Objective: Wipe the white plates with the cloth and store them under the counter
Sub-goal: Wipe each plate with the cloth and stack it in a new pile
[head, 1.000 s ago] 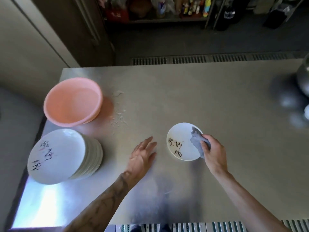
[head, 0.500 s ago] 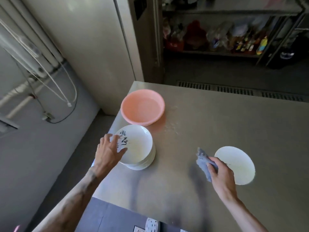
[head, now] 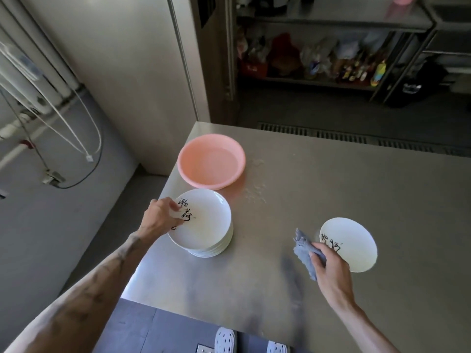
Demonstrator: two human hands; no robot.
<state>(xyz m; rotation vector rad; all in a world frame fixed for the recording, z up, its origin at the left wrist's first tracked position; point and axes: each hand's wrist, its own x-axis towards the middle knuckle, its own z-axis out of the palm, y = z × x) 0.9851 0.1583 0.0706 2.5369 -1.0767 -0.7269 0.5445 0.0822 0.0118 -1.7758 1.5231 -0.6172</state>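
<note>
A stack of white plates [head: 206, 225] with black brush writing stands near the counter's left edge. My left hand [head: 159, 217] pinches the left rim of the top plate, thumb over the writing. A single white plate [head: 353, 243] lies flat on the steel counter [head: 331, 187] to the right. My right hand [head: 328, 268] grips a crumpled grey-blue cloth [head: 304, 248] just left of that plate, partly over its near rim.
A pink plastic basin [head: 211, 164] sits behind the stack, with water drops [head: 254, 192] on the steel beside it. The counter's left edge drops to a grey floor. Shelves of bottles [head: 331, 64] stand across the aisle. My shoes [head: 225, 340] show below the front edge.
My left hand went from the bare counter to the stack and now pinches the top plate. My right hand drew the cloth off the single plate. The view swung left.
</note>
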